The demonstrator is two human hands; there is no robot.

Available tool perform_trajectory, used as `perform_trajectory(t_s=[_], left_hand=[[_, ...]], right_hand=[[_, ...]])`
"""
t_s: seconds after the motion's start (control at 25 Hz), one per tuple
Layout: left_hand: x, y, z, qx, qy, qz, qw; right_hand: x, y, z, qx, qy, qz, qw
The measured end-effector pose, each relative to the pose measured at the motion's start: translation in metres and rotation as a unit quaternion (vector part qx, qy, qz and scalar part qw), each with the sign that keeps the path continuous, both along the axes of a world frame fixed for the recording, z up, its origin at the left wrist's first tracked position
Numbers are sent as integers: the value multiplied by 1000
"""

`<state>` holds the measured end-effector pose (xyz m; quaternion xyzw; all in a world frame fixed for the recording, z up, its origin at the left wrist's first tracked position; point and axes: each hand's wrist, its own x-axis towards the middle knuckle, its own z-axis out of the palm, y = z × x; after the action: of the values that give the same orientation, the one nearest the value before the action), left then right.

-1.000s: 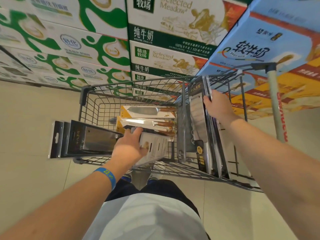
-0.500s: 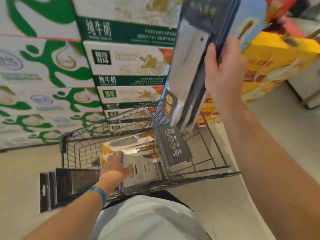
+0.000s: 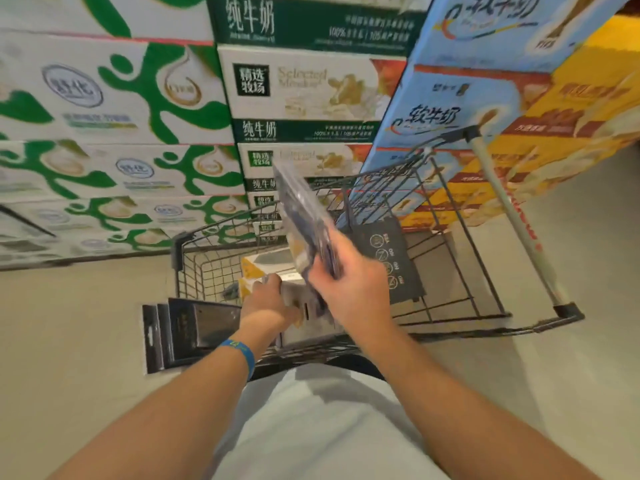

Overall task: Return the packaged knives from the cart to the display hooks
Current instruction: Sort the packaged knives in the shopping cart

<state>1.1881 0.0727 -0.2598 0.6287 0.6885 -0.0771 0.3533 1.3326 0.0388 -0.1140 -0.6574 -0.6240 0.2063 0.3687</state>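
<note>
Milk cartons [image 3: 138, 109]: stacked as a wall beyond the cart, as half a second earlier.

Floor [image 3: 69, 323]: pale, open to the left and right of the cart; cartons close ahead.

Cart [image 3: 568, 315]: wire basket, nosed up to the cartons. Pale handle [image 3: 512, 216] on the right; dark seat flap [image 3: 398, 265] lying in the seat section.

Bundle of packaged knives [image 3: 304, 220]: raised high over the seat section half a second earlier; since brought down and leftward. Tilted over the basket, upper end toward the cartons, lower end just above the left hand. Blurred; count unreadable.

Dark packages [image 3: 187, 334]: jutted past the cart's left rim over the floor, unmoved. Could not be told whether held by the left hand.

White package [image 3: 311, 327]: lay in the basket's near corner under the left hand, unchanged.

Yellow boxed knives [image 3: 256, 268]: lay flat deeper in the basket, just beyond the left fingertips.

Right hand [image 3: 356, 289]: fingers curled round the bundle's lower end, gripping it.

Left hand [image 3: 270, 303]: kept in place, fingers curled over the white package's far edge.

Blue wristband [image 3: 239, 351]: worn on the left wrist.
</note>
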Motion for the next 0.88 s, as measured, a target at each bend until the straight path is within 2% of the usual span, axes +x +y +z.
perform_trajectory(t_s=[0.04, 0.2, 0.36, 0.48, 0.6, 0.68, 0.76, 0.88], left_hand=[[-2, 1, -1, 3, 3, 6, 1000], [1, -2, -2, 15, 6, 21, 1000], [19, -4, 2, -5, -14, 37, 999], [34, -5, 4, -22, -20, 34, 999], [50, -11, 8, -22, -43, 62, 997], [61, -16, 11, -16, -63, 64, 996], [71, -20, 15, -8, -78, 71, 994], [84, -20, 14, 3, -25, 62, 998]], right_hand=[[2, -12, -18, -47, 11, -3, 999], [15, -40, -76, -139, 10, 7, 990], [30, -63, -130, -315, -51, -8, 948], [37, -75, -151, -336, -52, 23, 940], [33, -62, -161, -341, -5, 14, 940], [36, -44, -164, -398, 35, -6, 917], [45, -37, -164, -413, 29, 21, 910], [67, -38, -160, -452, 58, 83, 886]])
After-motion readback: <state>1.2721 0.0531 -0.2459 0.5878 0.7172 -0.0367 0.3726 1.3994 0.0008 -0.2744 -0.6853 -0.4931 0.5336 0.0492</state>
